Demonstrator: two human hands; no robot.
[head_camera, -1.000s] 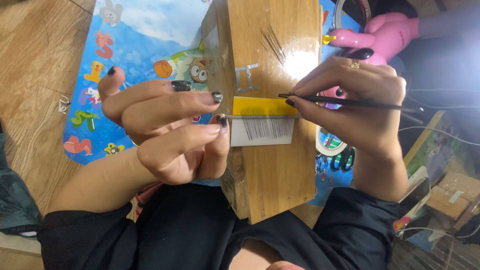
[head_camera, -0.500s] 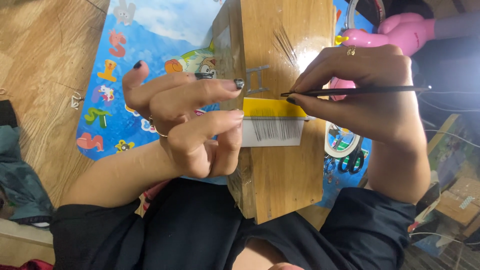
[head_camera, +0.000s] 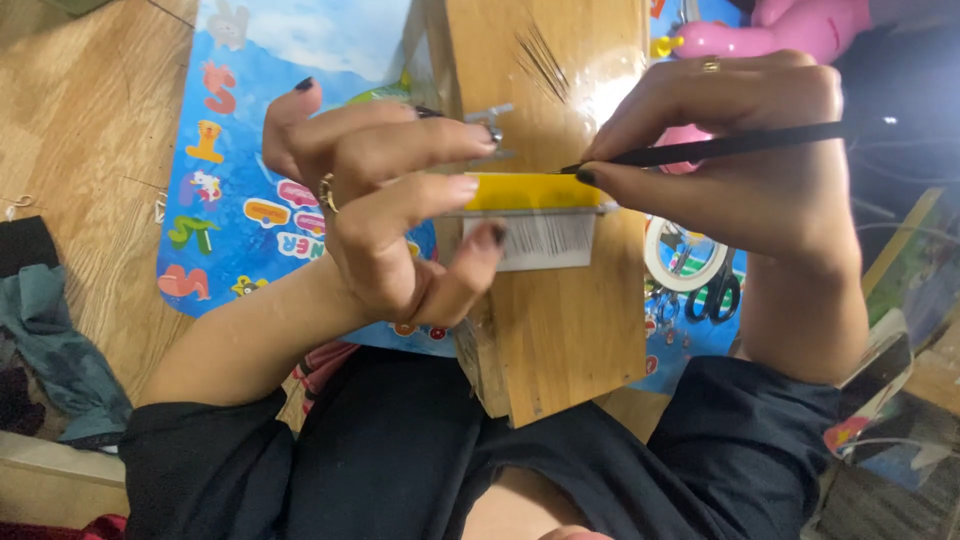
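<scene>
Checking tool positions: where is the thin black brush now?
In the head view, the thin black brush is pinched in the right hand, tip at the yellow strip on the wooden block.

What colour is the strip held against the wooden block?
Yellow strip, above a white barcoded label; head view.

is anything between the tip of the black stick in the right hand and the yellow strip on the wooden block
Nothing visible does. The right hand holds the thin black stick with its tip right at the end of the yellow strip on the wooden block. The left hand presses the strip's other end.
</scene>
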